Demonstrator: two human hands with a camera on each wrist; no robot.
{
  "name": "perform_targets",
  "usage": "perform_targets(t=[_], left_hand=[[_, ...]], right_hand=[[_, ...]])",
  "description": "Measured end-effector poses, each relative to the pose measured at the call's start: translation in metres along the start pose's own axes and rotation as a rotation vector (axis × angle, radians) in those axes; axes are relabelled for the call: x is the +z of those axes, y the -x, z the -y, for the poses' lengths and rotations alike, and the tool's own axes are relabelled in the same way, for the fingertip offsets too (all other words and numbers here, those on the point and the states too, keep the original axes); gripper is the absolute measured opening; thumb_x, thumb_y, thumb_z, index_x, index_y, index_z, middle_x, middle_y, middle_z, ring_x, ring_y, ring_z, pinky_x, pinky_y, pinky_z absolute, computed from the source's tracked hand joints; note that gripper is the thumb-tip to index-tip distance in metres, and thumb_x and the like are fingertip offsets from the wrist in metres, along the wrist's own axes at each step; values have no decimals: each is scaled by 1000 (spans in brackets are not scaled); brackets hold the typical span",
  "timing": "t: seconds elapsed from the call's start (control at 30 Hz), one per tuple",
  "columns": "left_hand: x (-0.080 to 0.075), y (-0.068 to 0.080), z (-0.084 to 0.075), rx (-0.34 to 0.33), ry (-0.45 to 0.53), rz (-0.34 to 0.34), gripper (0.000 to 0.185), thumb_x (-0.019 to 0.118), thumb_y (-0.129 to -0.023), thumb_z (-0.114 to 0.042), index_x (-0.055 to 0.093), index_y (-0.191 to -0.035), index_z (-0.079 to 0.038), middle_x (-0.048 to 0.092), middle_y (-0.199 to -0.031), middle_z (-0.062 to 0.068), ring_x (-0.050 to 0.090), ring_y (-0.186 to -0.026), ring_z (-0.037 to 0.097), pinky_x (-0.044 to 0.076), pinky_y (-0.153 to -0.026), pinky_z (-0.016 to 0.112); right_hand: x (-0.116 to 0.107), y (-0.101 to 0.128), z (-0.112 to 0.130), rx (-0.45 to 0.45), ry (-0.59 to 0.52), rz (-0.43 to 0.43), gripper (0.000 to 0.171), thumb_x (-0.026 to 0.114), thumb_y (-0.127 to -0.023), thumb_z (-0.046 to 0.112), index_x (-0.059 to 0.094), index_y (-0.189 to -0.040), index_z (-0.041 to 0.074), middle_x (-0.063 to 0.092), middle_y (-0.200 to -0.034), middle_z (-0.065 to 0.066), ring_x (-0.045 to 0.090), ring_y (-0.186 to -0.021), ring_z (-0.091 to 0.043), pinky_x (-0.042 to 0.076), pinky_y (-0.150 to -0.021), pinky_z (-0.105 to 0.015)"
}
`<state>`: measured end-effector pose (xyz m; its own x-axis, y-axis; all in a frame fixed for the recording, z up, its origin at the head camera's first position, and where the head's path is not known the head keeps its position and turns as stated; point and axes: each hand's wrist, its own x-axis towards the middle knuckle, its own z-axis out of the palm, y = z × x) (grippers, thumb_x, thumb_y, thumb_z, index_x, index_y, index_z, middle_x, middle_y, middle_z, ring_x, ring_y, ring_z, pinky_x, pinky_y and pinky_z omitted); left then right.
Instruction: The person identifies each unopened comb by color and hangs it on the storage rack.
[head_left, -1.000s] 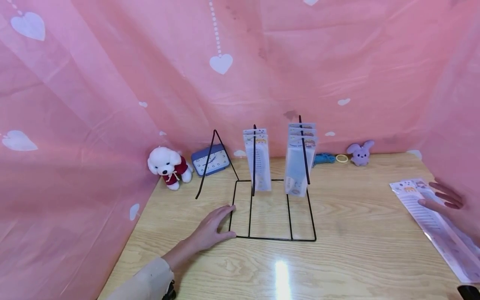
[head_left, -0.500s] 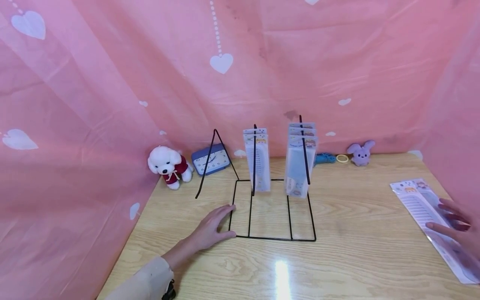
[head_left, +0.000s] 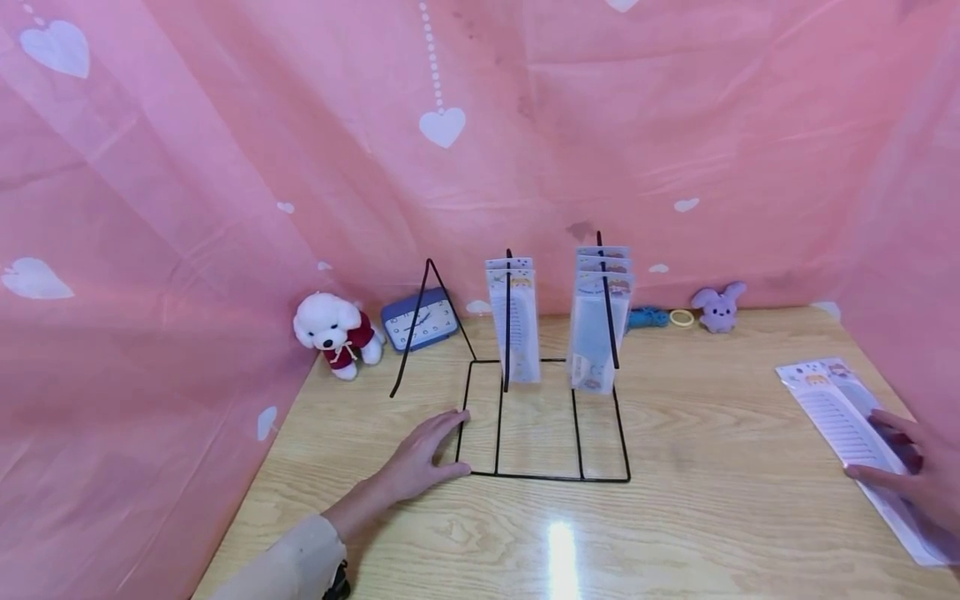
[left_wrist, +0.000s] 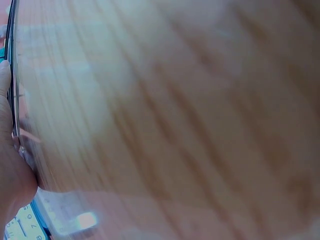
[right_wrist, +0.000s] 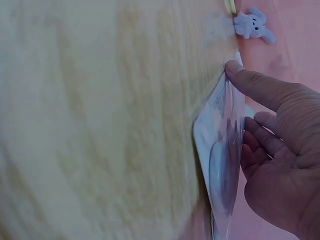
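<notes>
A black wire display rack (head_left: 525,477) stands mid-table. My left hand (head_left: 423,454) rests at the front left corner of its base, thumb and fingers spread and touching the wire. Flat clear packets with printed headers hang on the middle prong (head_left: 514,333) and the right prong (head_left: 592,342); the left prong (head_left: 408,342) carries none. At the far right, my right hand (head_left: 918,475) reaches over flat packets (head_left: 828,408) with lined inserts. In the right wrist view, the thumb (right_wrist: 255,85) lies at a packet's edge (right_wrist: 217,135), the other fingers loosely bent beyond it.
Along the back are a white plush dog (head_left: 330,329), a blue clock (head_left: 422,320), a blue cord bundle (head_left: 647,317), a yellow ring (head_left: 682,317) and a purple plush rabbit (head_left: 718,307). Pink fabric (head_left: 525,150) encloses the table's back and sides.
My right hand has moved down along the packets at the far right, toward the near side, uncovering their upper part. The left hand and the rack have stayed put.
</notes>
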<state>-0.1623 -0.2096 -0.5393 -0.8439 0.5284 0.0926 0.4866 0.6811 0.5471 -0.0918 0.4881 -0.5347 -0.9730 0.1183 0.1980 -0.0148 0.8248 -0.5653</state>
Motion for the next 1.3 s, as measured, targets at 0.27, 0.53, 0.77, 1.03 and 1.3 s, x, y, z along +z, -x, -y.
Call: perform_targets(t=[0.27, 0.53, 0.77, 1.03, 1.3], left_hand=[[1, 2, 1, -14, 3, 10, 88, 74, -95, -60, 37, -167, -25, 33, -172, 6, 32, -157, 30, 28, -125, 59], [1, 1, 2, -10, 6, 7, 88, 74, -95, -59, 37, -167, -25, 33, -172, 6, 32, -156, 30, 28, -124, 59], [-1, 1, -1, -9, 16, 7, 87, 75, -95, -58, 38, -167, -24, 34, -172, 7, 32, -156, 32, 29, -124, 60], [-3, 0, -2, -6, 9, 4, 87, 75, -95, -58, 38, -167, -24, 34, -172, 8, 33, -156, 33, 28, -124, 61], [-2, 0, -3, 5, 8, -9, 86, 77, -95, -54, 40, -165, -23, 37, -170, 10, 35, -155, 34, 31, -123, 61]], right_hand=[[4, -2, -7, -72, -68, -72, 96, 88, -90, 13, 28, -163, -6, 47, -123, 23, 26, -90, 16, 22, -73, -6], [2, -2, -9, -111, -103, -104, 92, 86, -91, 11, 36, -165, 33, 41, -108, 34, 30, -87, 9, 25, -69, -13], [0, -10, -7, -184, -235, -137, 88, 87, -79, -6, 53, -147, 37, 38, -105, 40, 35, -84, 13, 28, -67, -9], [1, -11, -18, -164, -459, -175, 97, 81, -73, -20, 58, -134, 51, 56, -106, 43, 51, -88, 21, 35, -68, -1], [3, -10, -13, 16, -856, -299, 66, 65, -91, -19, 74, -121, 38, 69, -91, 25, 60, -74, 12, 44, -61, -3]])
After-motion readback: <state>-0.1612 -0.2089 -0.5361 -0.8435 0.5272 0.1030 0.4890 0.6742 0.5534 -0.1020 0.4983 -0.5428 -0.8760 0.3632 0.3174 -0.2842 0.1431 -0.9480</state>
